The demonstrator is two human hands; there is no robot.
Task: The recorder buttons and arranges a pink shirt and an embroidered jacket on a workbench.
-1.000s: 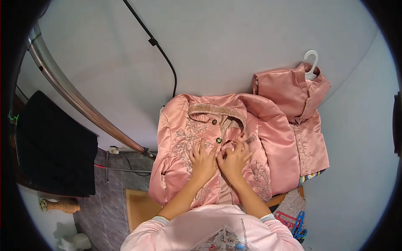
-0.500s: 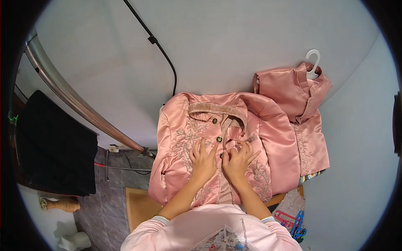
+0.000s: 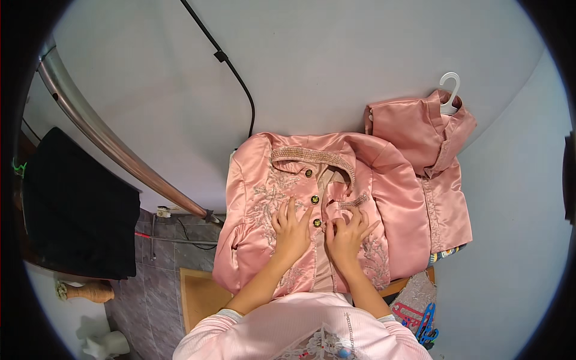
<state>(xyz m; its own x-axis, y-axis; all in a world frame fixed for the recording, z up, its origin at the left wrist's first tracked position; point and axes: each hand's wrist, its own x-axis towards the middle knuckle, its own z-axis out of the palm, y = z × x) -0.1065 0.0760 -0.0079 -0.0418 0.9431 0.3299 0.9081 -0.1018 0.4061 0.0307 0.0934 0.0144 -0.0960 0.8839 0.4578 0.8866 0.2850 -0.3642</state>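
Observation:
A pink satin jacket (image 3: 393, 204) lies face up in front of me, with a beaded collar (image 3: 312, 157) and pale embroidery. Dark round buttons (image 3: 315, 200) with gold centres run down its left front edge. My left hand (image 3: 292, 235) rests on that front panel beside the buttons, open, fingers spread flat. On the opposite front panel lies my right hand (image 3: 348, 241), also open, its fingers spread and the thumb near the panel's edge. Between the two panels the pale inner lining (image 3: 324, 264) shows. Whatever is under my palms is hidden.
Another folded pink garment (image 3: 402, 123) on a white hanger (image 3: 450, 90) lies at the far right. Black cloth (image 3: 81, 210) hangs at the left under a metal pole (image 3: 108, 132). A black cable (image 3: 240, 90) runs down the wall. Red and blue plastic hangers (image 3: 427, 324) lie lower right.
My right hand has shifted slightly right and down, away from the lowest visible button, which now shows fully. My left hand stays in place.

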